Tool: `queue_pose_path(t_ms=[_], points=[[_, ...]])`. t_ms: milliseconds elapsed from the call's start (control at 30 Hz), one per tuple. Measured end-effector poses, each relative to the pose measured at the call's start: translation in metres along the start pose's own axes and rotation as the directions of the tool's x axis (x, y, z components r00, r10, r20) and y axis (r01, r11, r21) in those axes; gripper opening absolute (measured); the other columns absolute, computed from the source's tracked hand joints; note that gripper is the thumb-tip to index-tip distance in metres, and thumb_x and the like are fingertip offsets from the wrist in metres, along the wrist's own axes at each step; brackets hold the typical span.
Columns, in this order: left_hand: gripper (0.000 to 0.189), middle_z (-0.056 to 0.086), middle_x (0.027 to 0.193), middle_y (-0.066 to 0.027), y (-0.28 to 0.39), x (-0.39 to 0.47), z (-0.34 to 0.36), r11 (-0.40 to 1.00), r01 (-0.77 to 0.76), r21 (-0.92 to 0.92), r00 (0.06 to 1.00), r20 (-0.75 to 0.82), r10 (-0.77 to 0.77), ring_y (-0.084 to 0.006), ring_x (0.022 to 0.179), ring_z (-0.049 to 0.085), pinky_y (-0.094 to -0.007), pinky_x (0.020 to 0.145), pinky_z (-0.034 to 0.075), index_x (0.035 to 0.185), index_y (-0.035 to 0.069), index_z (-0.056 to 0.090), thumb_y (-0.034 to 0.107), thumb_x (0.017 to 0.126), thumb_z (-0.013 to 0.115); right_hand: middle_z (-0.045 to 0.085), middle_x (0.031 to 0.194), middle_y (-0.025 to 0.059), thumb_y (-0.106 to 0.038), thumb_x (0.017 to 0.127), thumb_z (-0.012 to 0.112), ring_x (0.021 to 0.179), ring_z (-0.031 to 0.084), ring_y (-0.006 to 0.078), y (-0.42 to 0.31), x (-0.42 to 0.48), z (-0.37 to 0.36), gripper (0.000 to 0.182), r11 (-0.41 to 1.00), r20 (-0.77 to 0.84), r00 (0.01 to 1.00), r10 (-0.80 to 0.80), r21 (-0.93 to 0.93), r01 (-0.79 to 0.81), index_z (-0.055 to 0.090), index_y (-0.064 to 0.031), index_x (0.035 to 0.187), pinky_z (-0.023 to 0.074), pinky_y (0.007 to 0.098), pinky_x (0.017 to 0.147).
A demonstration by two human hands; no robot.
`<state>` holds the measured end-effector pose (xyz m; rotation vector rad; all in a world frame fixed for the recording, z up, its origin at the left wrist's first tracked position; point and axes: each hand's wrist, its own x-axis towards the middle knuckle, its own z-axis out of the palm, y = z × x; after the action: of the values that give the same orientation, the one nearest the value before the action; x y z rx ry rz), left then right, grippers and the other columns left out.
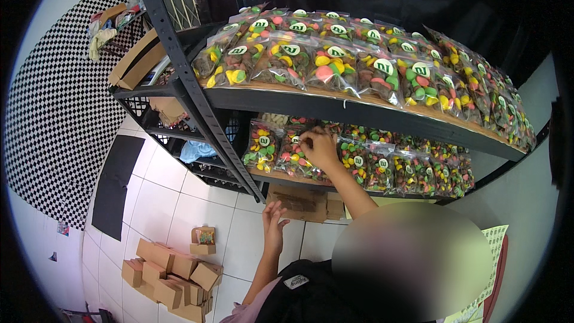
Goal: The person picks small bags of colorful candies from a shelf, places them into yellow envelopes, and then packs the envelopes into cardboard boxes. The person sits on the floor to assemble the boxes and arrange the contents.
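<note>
My right hand (319, 146) reaches to the lower shelf, its fingers bent over the upper part of clear plastic bags of colourful candies (293, 157). Whether the fingertips grip a bag is not clear. Below and to the left, my left hand (273, 220) is raised in front of the shelf with loosely spread fingers and holds nothing. More filled bags (381, 166) stand upright in a row to the right of my right hand. The upper shelf carries many similar bags (332, 65) with round labels, packed in rows.
The black metal shelf post (179, 58) and the upper shelf's dark edge (341, 105) frame the lower shelf. Small cardboard boxes (170, 273) lie piled on the tiled floor, near an open box holding a candy bag (204, 240). Flattened cardboard (298, 204) lies below the shelf. A large blurred area covers the lower right.
</note>
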<state>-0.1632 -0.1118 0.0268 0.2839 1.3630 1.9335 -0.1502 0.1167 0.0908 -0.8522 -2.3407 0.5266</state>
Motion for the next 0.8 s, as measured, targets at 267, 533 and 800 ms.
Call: queue_pose_path(t_ms=[267,533,800], points=[[0.04,0.037,0.121,-0.0092,0.008,0.013,0.0,0.946,-0.248,0.211,0.968,0.099,0.231,-0.0178,0.1,0.043,-0.0285,0.077,0.039,0.117,0.005,0.031,0.014,0.082,0.048,0.06,0.069,0.0065,-0.03,0.07,0.059,0.08,0.054,0.0266,0.006,0.012,-0.008,0.029,0.994,0.211,0.975,-0.065,0.104,0.043,0.061,-0.0101,0.091,0.0208,0.0481,0.086],[0.043,0.034,0.122,-0.009,0.023,0.026,0.024,0.87,-0.402,0.287,0.904,0.278,0.326,-0.0178,0.103,0.04,-0.0265,0.078,0.037,0.117,0.005,0.032,0.007,0.079,0.052,0.059,0.064,0.0076,-0.007,0.073,0.055,0.067,0.059,0.0184,0.007,0.02,-0.008,0.022,0.871,0.239,0.956,-0.172,0.491,0.034,0.058,-0.004,0.095,0.0418,0.0314,0.064],[0.042,0.037,0.119,-0.0104,0.023,0.024,0.04,0.796,-0.512,0.324,0.848,0.341,0.406,-0.0171,0.1,0.042,-0.0263,0.075,0.038,0.114,0.005,0.034,0.006,0.077,0.053,0.06,0.086,0.0085,-0.001,0.074,0.053,0.072,0.056,0.0127,0.001,0.015,-0.011,0.004,0.851,0.039,0.998,0.049,0.521,-0.062,0.054,0.0023,0.076,0.0445,0.0272,0.065]])
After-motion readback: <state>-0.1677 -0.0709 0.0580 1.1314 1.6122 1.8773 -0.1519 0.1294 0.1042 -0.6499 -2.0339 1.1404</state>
